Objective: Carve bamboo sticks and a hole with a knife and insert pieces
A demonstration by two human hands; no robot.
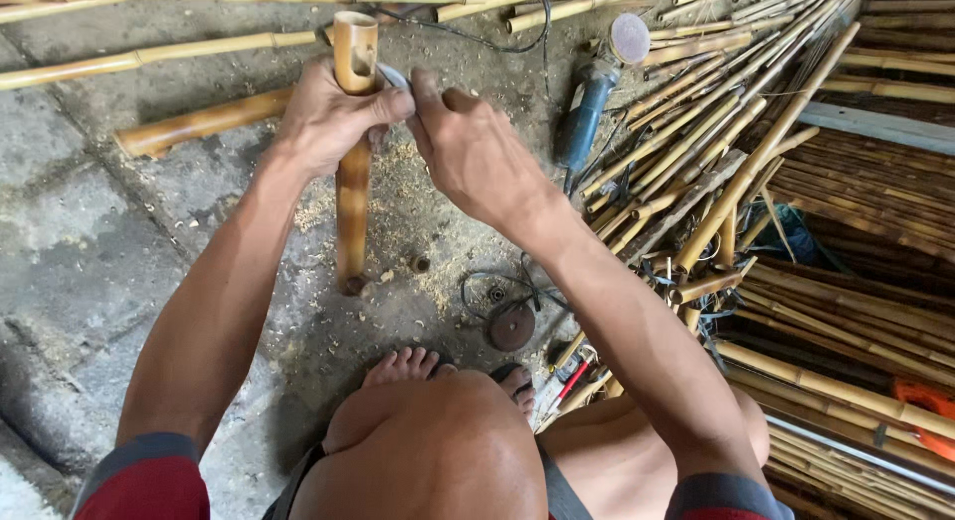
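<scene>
Left hand (323,117) is wrapped around a short bamboo section (352,152), fingers closed tight just below its open top end; the piece stands nearly upright, its lower end resting on the concrete floor (90,241) in a scatter of sawdust (408,216). Right hand (473,152) sits just beside the left, thumb and forefinger pinched on a thin curved metal strip (394,77) pressed against the bamboo near the top — I cannot tell exactly what sort of tool it is. I note both forearms reaching forward over bare knees, with toes (403,364) visible on the floor below. Off to the right, well apart from the hands, a blue angle grinder (589,107) lies with its disc (629,37) up, cord trailing. A loose dark grinding disc (510,326) lies near the feet. Stacks of thin bamboo canes (756,132) fill the right side; a few longer poles (159,52) lie across the floor beyond the hands — one thicker brown pole (199,122) passes behind the left wrist.
</scene>
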